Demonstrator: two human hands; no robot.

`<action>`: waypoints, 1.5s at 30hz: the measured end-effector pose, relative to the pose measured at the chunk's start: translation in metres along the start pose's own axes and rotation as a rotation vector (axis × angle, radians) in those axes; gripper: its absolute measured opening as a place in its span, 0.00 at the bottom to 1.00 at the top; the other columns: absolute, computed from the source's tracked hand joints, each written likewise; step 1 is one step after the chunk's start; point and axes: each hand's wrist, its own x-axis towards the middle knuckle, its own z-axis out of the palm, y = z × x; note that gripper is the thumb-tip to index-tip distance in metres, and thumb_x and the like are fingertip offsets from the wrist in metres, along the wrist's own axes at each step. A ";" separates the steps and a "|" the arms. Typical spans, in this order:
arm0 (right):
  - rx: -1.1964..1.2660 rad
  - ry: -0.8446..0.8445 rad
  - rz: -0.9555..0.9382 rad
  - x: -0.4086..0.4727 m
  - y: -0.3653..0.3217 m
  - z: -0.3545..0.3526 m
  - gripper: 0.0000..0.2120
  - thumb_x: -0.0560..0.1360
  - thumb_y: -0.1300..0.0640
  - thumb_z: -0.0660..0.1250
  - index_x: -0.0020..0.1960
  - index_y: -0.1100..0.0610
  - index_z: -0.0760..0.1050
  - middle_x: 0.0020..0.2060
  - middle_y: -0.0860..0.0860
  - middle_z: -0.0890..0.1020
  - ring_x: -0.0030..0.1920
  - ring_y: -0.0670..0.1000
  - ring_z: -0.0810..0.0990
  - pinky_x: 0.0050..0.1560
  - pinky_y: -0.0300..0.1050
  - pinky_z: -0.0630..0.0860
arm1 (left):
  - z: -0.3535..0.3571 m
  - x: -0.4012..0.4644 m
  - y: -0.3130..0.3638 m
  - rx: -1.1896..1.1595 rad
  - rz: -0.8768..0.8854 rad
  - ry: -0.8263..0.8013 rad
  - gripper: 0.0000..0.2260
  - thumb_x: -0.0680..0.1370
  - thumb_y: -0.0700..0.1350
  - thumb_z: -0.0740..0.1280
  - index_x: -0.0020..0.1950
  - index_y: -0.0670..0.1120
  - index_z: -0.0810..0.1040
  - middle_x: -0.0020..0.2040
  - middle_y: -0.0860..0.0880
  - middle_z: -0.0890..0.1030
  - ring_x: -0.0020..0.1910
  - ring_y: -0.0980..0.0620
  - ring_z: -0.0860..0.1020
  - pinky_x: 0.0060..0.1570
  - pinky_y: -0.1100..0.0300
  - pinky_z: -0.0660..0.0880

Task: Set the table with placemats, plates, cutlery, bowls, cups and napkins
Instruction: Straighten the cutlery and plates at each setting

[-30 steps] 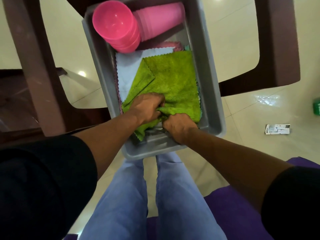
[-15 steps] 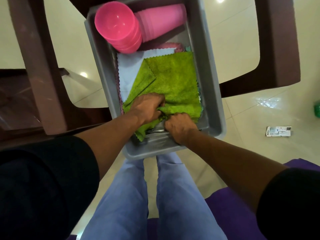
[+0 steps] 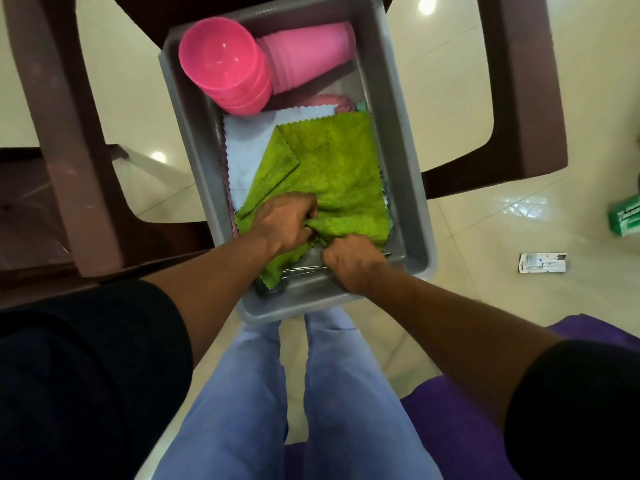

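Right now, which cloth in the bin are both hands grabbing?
The green cloth on top: left hand and right hand bunch its near edge. The white cloth beneath lies untouched.

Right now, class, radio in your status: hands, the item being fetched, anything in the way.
Left hand gripping green cloth. Right hand curled at cutlery in grey tub. Cloth covers part of the cutlery.

Print on the green box seems too blurred to read.
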 end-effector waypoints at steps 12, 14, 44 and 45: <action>0.223 0.145 0.158 -0.057 0.022 -0.060 0.08 0.75 0.52 0.69 0.51 0.54 0.82 0.45 0.55 0.85 0.48 0.62 0.84 0.44 0.48 0.76 | -0.058 -0.027 0.036 -1.072 -0.643 -0.312 0.19 0.85 0.53 0.60 0.62 0.40 0.81 0.56 0.43 0.86 0.49 0.47 0.83 0.49 0.55 0.78; 0.387 0.219 0.201 -0.070 0.025 -0.075 0.10 0.74 0.50 0.69 0.51 0.54 0.83 0.44 0.55 0.84 0.48 0.61 0.83 0.42 0.47 0.74 | -0.078 -0.040 0.050 -1.284 -0.643 -0.322 0.29 0.84 0.63 0.55 0.65 0.39 0.80 0.59 0.41 0.85 0.57 0.43 0.83 0.61 0.48 0.77; 1.780 1.476 1.002 -0.323 -0.097 -0.193 0.07 0.71 0.58 0.80 0.45 0.61 0.86 0.42 0.53 0.88 0.46 0.53 0.87 0.51 0.54 0.84 | -0.197 -0.194 0.285 -1.164 0.061 -0.614 0.15 0.85 0.43 0.63 0.66 0.36 0.79 0.65 0.32 0.80 0.59 0.37 0.82 0.57 0.43 0.82; 1.793 1.494 1.031 -0.332 -0.103 -0.188 0.07 0.70 0.58 0.81 0.45 0.60 0.86 0.41 0.52 0.88 0.45 0.53 0.87 0.50 0.54 0.85 | -0.191 -0.199 0.290 -1.133 0.069 -0.639 0.15 0.84 0.44 0.64 0.66 0.37 0.79 0.65 0.32 0.80 0.60 0.36 0.82 0.60 0.41 0.81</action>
